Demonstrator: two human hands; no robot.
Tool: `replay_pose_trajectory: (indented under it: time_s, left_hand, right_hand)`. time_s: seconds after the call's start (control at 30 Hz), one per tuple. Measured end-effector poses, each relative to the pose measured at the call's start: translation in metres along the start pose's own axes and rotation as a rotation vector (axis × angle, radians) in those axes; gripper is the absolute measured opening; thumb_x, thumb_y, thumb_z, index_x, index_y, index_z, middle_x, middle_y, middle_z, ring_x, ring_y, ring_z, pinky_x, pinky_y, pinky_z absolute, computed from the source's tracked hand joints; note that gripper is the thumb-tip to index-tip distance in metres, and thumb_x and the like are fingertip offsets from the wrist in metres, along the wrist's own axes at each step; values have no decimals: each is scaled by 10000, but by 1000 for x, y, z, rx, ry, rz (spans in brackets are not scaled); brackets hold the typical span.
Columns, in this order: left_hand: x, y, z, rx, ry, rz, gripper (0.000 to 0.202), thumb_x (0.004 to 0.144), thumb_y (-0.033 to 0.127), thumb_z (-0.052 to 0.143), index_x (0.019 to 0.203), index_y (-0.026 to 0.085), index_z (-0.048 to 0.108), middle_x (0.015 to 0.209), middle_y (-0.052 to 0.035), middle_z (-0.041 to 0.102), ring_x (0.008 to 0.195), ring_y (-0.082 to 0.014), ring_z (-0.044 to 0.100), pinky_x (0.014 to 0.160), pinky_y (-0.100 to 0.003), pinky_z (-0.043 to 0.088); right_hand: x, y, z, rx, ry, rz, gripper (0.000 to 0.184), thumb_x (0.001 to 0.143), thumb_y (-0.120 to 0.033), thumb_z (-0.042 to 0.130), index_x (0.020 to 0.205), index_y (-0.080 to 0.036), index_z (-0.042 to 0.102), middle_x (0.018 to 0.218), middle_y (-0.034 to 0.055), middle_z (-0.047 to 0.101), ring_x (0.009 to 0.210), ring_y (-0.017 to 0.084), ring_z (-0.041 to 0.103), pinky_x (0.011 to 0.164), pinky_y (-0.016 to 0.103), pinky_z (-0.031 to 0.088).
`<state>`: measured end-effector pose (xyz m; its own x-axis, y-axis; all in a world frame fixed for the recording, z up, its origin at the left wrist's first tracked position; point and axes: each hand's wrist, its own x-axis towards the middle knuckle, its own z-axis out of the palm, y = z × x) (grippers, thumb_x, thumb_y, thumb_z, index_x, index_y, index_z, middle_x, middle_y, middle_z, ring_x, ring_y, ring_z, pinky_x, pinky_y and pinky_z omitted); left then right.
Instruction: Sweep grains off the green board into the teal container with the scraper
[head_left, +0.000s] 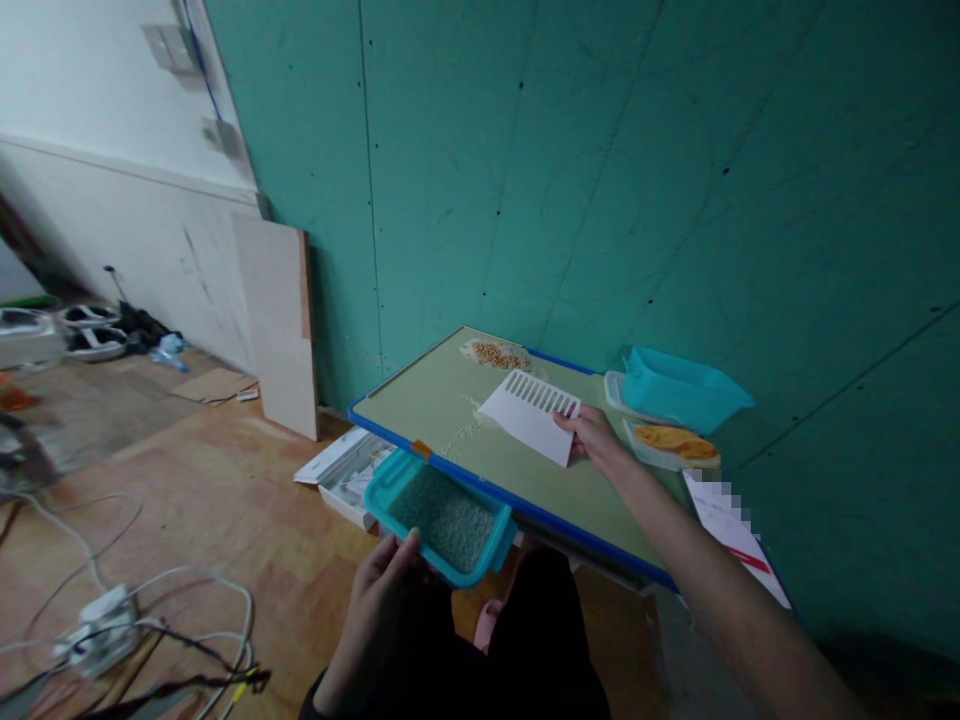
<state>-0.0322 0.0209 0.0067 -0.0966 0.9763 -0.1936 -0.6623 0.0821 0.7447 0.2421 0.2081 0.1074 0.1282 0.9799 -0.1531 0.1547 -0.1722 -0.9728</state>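
Note:
My left hand [379,590] grips a teal rectangular container [442,520] filled with small pale green grains, holding it just below the near edge of a green-topped table with a blue rim [480,478]. My right hand [596,435] pinches the corner of a white slotted comb-like card [531,412], which rests tilted on the tabletop. A thin trail of grains [469,430] lies on the table to the card's left. A small heap of tan grains [499,354] sits at the table's far edge.
A teal tub [679,388] and a clear tray with something orange [675,440] stand at the table's right, next to a printed sheet [731,530]. A teal wall is behind. White boxes [341,470], a leaning board [277,320] and cables [120,620] are on the wooden floor.

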Motion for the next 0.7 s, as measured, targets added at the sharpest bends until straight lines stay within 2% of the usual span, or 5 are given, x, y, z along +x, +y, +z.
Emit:
replay_pose_trajectory:
  time_s: [0.17,0.33,0.7]
  left_hand:
    - [5,-4,-4,6,-7,16,270,771,391,762,680,157,662,579,-20,663,543,-136,617,537,-230,483]
    - [6,-5,-4,64,28,58,305,778,417,750,665,152,648,551,-18,662,489,-122,593,514,-223,479]
    - [8,-4,-10,92,11,59,318,789,433,734,662,155,642,573,-34,685,516,-139,615,540,-249,494]
  right_hand:
    - [-3,-4,30,-38,-69,-14,219,658,-277,735,804,-166,616,630,21,669,517,182,626,403,264,492]
    - [-12,-7,50,-82,-144,10,169,705,-277,690,801,-167,606,622,13,651,500,169,607,388,254,477]
    - [-32,-4,63,-43,-264,7,259,646,-325,736,806,-164,611,642,18,662,533,174,614,431,252,460]
